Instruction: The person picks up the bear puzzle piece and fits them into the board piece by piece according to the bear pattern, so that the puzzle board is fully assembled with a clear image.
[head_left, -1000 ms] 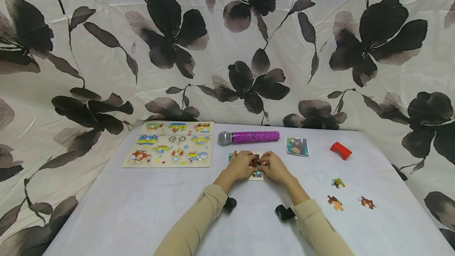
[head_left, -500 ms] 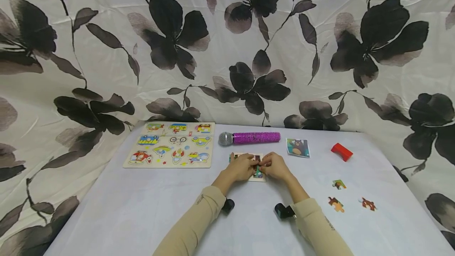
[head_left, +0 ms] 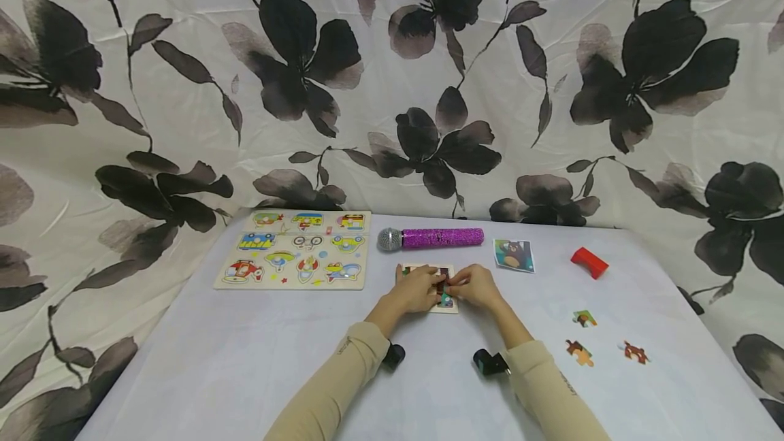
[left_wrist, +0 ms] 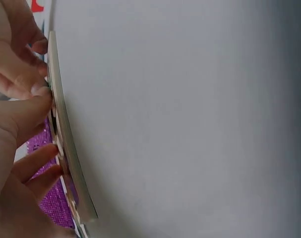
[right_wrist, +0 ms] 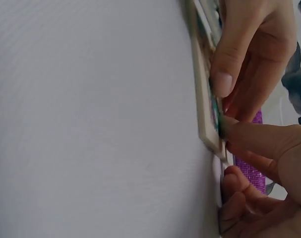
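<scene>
A small wooden jigsaw board (head_left: 451,309) lies on the table under both hands, with colourful pieces in its frame. My left hand (head_left: 416,290) rests across the board's left part, its fingers spread; in the left wrist view the fingertips touch the board beside its pale edge (left_wrist: 73,158). From the right, my right hand (head_left: 476,286) brings thumb and index finger together on a puzzle piece at the board's right half. The fingers hide most of that piece; a bit of green shows by the thumb (right_wrist: 232,128) in the right wrist view. Both hands' fingertips nearly meet.
Behind the hands lies a glittery purple microphone (head_left: 442,237). A vehicle puzzle board (head_left: 294,257) is at the back left. To the right are a bear picture card (head_left: 514,255), a red block (head_left: 590,263) and loose puzzle pieces (head_left: 579,352). A floral cloth (head_left: 429,73) hangs behind.
The fingers have shifted slightly over the board, and the right hand's pinch now lies a little lower. More of the board's upper edge shows. The other things have stayed in place.
</scene>
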`<state>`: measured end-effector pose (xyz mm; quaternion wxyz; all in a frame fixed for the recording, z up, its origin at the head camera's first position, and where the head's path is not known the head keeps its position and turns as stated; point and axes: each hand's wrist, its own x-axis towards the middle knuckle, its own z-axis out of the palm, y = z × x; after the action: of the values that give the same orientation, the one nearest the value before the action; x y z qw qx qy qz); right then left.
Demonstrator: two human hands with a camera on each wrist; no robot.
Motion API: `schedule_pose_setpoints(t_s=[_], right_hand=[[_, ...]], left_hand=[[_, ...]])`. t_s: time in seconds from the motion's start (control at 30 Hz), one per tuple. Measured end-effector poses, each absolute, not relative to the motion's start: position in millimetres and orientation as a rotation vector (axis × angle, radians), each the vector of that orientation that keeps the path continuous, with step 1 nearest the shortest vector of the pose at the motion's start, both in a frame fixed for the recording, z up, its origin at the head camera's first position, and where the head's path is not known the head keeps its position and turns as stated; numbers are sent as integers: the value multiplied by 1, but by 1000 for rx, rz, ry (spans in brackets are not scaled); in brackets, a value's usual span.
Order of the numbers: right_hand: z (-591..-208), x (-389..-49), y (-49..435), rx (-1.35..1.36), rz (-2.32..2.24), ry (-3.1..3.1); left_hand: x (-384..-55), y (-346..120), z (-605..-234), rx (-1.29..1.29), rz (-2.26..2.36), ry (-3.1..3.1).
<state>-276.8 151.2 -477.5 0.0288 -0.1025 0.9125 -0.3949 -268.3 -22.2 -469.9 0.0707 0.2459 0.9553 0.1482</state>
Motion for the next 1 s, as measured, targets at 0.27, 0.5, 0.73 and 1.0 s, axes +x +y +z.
schedule_pose_setpoints(t_s=[0.27, 0.5, 0.73, 1.0], right_hand=[[-475, -280, 152, -270, -1259, 2743], [-476, -280, 153, -370, -1213, 2783], [-475, -279, 150, -411, -1180, 2797], [-474, -281, 151, -192, -1273, 2761]], left_hand=[[-261, -13, -469, 784, 508, 2987], [-249, -5, -467, 938, 517, 2927], [-238, -5, -465, 1000, 320, 2917], [-236, -10, -466, 1013, 355, 2888]])
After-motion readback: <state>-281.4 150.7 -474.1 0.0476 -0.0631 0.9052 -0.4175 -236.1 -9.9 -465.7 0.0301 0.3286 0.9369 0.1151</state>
